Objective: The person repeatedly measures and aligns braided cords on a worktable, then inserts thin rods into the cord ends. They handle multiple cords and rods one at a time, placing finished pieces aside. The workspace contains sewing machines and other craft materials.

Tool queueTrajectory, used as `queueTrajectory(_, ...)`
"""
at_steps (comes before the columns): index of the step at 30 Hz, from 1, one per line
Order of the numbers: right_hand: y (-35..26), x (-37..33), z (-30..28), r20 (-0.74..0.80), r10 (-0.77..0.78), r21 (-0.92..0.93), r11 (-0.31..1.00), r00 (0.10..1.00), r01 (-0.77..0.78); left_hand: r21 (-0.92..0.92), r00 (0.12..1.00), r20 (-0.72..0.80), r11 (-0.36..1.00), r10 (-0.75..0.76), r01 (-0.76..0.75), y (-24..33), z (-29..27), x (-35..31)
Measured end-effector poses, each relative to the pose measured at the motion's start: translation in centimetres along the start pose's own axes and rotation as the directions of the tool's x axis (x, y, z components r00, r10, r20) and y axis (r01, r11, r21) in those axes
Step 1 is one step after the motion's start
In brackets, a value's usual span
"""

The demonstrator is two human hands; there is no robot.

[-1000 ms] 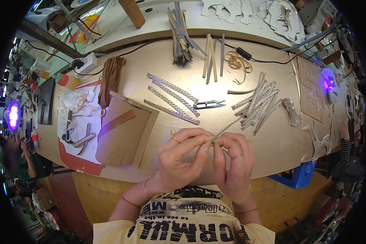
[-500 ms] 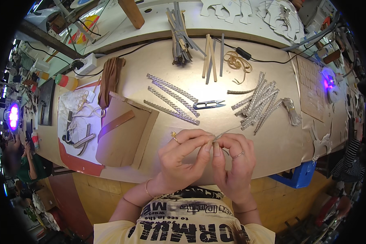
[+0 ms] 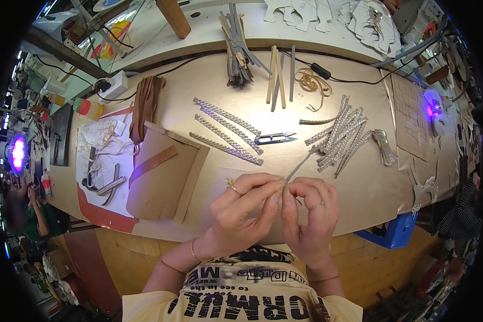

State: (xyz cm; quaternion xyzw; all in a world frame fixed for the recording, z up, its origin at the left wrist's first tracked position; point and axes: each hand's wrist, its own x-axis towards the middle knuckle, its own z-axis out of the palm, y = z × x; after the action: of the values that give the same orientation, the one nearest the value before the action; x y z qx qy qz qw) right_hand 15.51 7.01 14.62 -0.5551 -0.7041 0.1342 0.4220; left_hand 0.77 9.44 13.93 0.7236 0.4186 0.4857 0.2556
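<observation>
Close together at the table's near side, my left hand (image 3: 244,209) and my right hand (image 3: 312,214) pinch a thin grey strip (image 3: 301,164) between thumbs and forefingers. One end of the strip sticks out up and to the right; its middle is hidden by my fingertips. Beyond my hands lies a pair of thread snips (image 3: 275,138) with dark handles. Several braided silvery straps (image 3: 228,131) are laid out to the left of the snips. A heap of similar braided straps (image 3: 342,133) sits to their right.
A bundle of grey strips (image 3: 236,48), loose beige strips (image 3: 275,72) and a coiled tan cord (image 3: 314,83) lie farther back. On the left is an open cardboard box (image 3: 163,188) beside folded brown leather (image 3: 146,104). A blue stool (image 3: 392,231) stands at the lower right.
The strip's free end now points more steeply up toward the heap and more of it shows. Both hands have barely shifted.
</observation>
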Motion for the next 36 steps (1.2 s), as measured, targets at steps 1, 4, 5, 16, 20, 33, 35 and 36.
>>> queueTrajectory(1, 0.0, 0.0, 0.0, 0.000, -0.001, -0.001, 1.000, 1.000, 0.001, -0.011, 1.000, 0.005, 1.000, -0.006, 0.006, 0.0, 0.0, 0.0)
queueTrajectory(4, 0.1, 0.0, -0.1, 0.004, -0.011, -0.008, 1.000, 1.000, 0.011, -0.036, 0.999, 0.039, 0.999, -0.036, 0.037, 0.0, -0.1, 0.0)
queueTrajectory(5, 0.1, 0.1, -0.1, 0.007, -0.015, -0.011, 1.000, 1.000, 0.015, -0.047, 0.998, 0.050, 0.998, -0.042, 0.044, -0.1, -0.2, 0.1)
queueTrajectory(16, 0.6, 0.2, -0.2, 0.057, -0.044, -0.045, 0.998, 0.997, 0.047, -0.045, 0.980, 0.196, 0.998, -0.044, 0.054, -0.5, -1.2, 1.1)
queueTrajectory(20, 1.1, 0.0, -0.4, 0.075, 0.010, 0.111, 0.994, 0.997, -0.018, -0.224, 0.953, 0.248, 0.946, -0.177, 0.234, -1.1, -1.0, 0.8)
queueTrajectory(33, 12.7, -10.5, -12.1, -0.188, 0.437, 0.968, -0.068, 0.880, 0.241, -0.489, 0.620, 0.573, 0.384, -0.536, 0.784, -6.1, 3.7, 2.4)
queueTrajectory(35, 13.9, -14.7, -16.5, -0.361, 0.461, 0.900, -0.055, 0.810, 0.433, -0.380, 0.640, 0.618, 0.540, -0.456, 0.752, -6.0, 6.8, 3.3)
queueTrajectory(36, 13.9, -17.2, -18.4, -0.439, 0.489, 0.863, -0.002, 0.754, 0.504, -0.344, 0.644, 0.647, 0.598, -0.407, 0.724, -5.7, 8.9, 3.7)
